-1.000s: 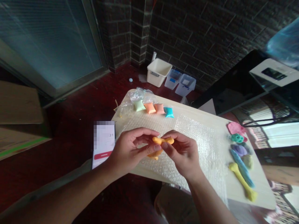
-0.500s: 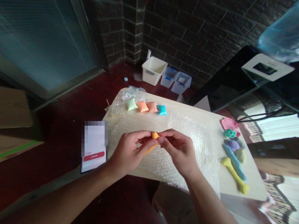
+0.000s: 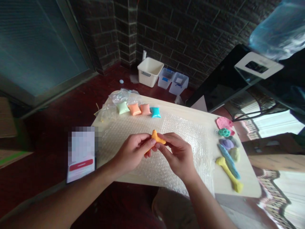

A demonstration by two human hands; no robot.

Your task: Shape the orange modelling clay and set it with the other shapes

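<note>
Between my hands is a small piece of orange modelling clay (image 3: 158,138), with a forked end pointing up and to the right. My left hand (image 3: 136,149) pinches it from the left with thumb and fingers. From the right, my right hand (image 3: 177,152) grips the same piece between thumb and forefinger. Its lower part is mostly hidden behind my left fingers. Both hands are above a sheet of bubble wrap (image 3: 190,159) spread on the pale table (image 3: 190,110).
Small clay packets, including a blue one (image 3: 156,112), line the table's far side by a clear plastic bag (image 3: 125,96). At the right lie several shaped clay pieces, among them a yellow bone (image 3: 229,174). A phone (image 3: 81,165) is at the left; bins (image 3: 150,71) stand beyond.
The orange clay has been turned in my fingers, so its forked end now tilts upward. Both hands keep hold of it. The whole scene has shifted left in view.
</note>
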